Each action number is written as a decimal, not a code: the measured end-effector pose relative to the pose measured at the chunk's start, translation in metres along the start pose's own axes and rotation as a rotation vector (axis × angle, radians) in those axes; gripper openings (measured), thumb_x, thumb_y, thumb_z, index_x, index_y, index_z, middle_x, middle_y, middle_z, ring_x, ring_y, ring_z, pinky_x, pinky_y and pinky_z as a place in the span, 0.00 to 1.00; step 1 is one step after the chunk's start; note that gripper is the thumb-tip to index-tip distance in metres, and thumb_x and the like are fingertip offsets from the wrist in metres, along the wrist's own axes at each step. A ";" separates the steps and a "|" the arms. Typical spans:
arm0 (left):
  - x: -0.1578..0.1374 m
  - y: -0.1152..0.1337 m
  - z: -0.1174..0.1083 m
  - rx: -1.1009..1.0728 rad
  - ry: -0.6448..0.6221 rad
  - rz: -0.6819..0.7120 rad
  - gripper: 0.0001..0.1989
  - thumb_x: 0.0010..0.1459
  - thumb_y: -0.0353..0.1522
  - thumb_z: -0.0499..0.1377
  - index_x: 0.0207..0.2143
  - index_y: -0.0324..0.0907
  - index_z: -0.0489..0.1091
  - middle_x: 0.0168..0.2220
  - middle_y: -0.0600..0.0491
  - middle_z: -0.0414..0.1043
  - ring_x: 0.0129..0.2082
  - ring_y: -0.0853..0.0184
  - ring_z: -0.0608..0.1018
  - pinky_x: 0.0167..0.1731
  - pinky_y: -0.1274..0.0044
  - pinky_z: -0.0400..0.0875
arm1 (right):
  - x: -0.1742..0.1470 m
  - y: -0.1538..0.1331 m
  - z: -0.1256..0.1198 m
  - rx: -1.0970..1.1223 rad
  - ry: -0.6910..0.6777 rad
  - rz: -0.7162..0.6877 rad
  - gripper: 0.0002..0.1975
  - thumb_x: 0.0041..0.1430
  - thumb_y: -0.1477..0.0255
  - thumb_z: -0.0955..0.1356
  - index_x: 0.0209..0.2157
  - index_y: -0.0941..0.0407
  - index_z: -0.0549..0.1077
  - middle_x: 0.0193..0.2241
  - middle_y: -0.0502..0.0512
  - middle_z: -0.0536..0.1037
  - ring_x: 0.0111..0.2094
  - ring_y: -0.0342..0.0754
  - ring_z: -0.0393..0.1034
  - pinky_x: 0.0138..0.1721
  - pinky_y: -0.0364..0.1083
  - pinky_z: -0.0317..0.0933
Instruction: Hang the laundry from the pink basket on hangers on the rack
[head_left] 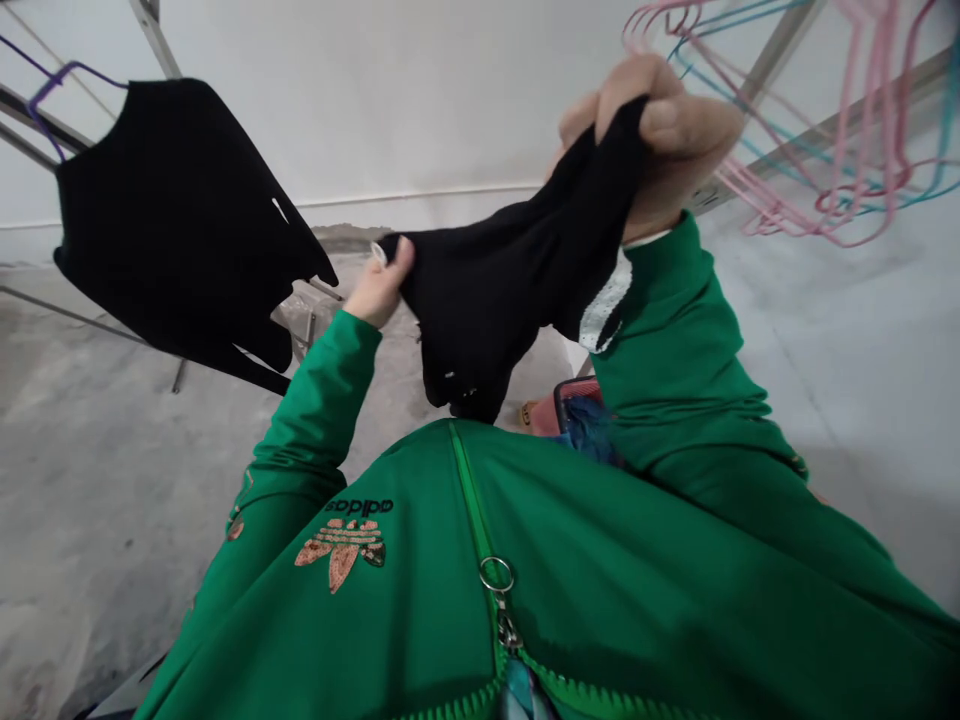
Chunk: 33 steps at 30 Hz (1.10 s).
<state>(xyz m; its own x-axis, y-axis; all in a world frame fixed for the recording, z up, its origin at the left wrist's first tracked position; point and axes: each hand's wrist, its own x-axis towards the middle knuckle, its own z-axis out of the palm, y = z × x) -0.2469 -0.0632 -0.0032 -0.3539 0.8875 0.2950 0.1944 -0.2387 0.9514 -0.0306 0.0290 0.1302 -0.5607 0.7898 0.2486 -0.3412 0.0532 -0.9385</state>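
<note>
A black garment (495, 270) is stretched in the air between my two hands, with its lower part hanging down in front of me. My left hand (380, 285) pinches one end, where a small white patch shows beside the thumb. Higher up, my right hand (660, 130) is closed in a fist around the bunched cloth at the other end. A white printed band (606, 303) is visible on the garment below my right wrist. The folds hide what kind of garment it is.
At the left a black top (180, 210) hangs from a purple hanger (46, 100) on a metal rack. Several pink hangers (855, 215) and blue ones hang at the upper right. A pink basket (547, 412) with dark blue cloth (589, 425) stands low behind my right sleeve.
</note>
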 end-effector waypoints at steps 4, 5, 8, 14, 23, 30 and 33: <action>0.007 0.052 -0.030 0.058 0.037 0.092 0.21 0.66 0.47 0.51 0.31 0.40 0.67 0.27 0.54 0.68 0.42 0.64 0.79 0.41 0.71 0.78 | 0.009 0.048 -0.048 0.016 -0.027 -0.314 0.16 0.46 0.60 0.73 0.19 0.54 0.66 0.20 0.49 0.71 0.23 0.41 0.67 0.25 0.43 0.66; 0.008 0.068 -0.033 0.114 0.026 0.099 0.20 0.65 0.47 0.53 0.30 0.40 0.66 0.26 0.54 0.67 0.40 0.65 0.79 0.40 0.72 0.77 | 0.011 0.059 -0.056 0.027 0.015 -0.316 0.17 0.44 0.58 0.74 0.21 0.54 0.68 0.21 0.50 0.71 0.26 0.44 0.69 0.28 0.45 0.68; 0.010 0.109 -0.025 0.267 -0.003 0.127 0.20 0.65 0.47 0.53 0.26 0.42 0.61 0.24 0.56 0.61 0.31 0.70 0.74 0.35 0.76 0.75 | 0.012 0.078 -0.069 -0.050 0.025 -0.235 0.17 0.48 0.56 0.73 0.27 0.54 0.70 0.22 0.51 0.71 0.31 0.49 0.73 0.34 0.49 0.70; 0.010 0.131 0.016 0.584 -0.214 0.246 0.25 0.64 0.51 0.48 0.23 0.43 0.54 0.23 0.58 0.52 0.27 0.75 0.69 0.35 0.77 0.72 | -0.004 0.067 -0.041 -0.516 -0.281 -0.319 0.43 0.44 0.58 0.78 0.59 0.54 0.62 0.57 0.59 0.69 0.54 0.50 0.66 0.58 0.52 0.60; -0.010 0.042 -0.004 0.566 -0.180 0.197 0.26 0.59 0.57 0.51 0.34 0.43 0.61 0.28 0.55 0.63 0.29 0.69 0.72 0.33 0.72 0.72 | -0.032 0.108 0.000 -0.126 -0.391 -0.048 0.23 0.56 0.52 0.70 0.41 0.58 0.75 0.32 0.51 0.78 0.40 0.49 0.74 0.41 0.49 0.71; -0.103 -0.003 0.005 0.687 -0.044 0.074 0.27 0.54 0.48 0.61 0.48 0.40 0.65 0.45 0.44 0.68 0.48 0.59 0.73 0.49 0.66 0.70 | -0.039 0.111 -0.003 0.204 -0.180 0.068 0.19 0.46 0.51 0.75 0.35 0.49 0.75 0.32 0.49 0.79 0.44 0.51 0.74 0.43 0.52 0.74; -0.114 -0.006 0.022 0.758 0.017 0.119 0.17 0.56 0.37 0.58 0.46 0.40 0.68 0.48 0.43 0.67 0.51 0.58 0.71 0.53 0.65 0.67 | -0.039 0.120 -0.006 0.195 -0.137 0.090 0.18 0.46 0.51 0.74 0.35 0.46 0.75 0.33 0.50 0.79 0.43 0.54 0.74 0.41 0.56 0.74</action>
<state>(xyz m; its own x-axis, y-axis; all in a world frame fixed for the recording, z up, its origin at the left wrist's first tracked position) -0.1879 -0.1546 -0.0441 -0.3042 0.8653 0.3985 0.8041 0.0090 0.5944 -0.0450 0.0087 0.0064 -0.6881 0.6948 0.2091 -0.4170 -0.1430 -0.8976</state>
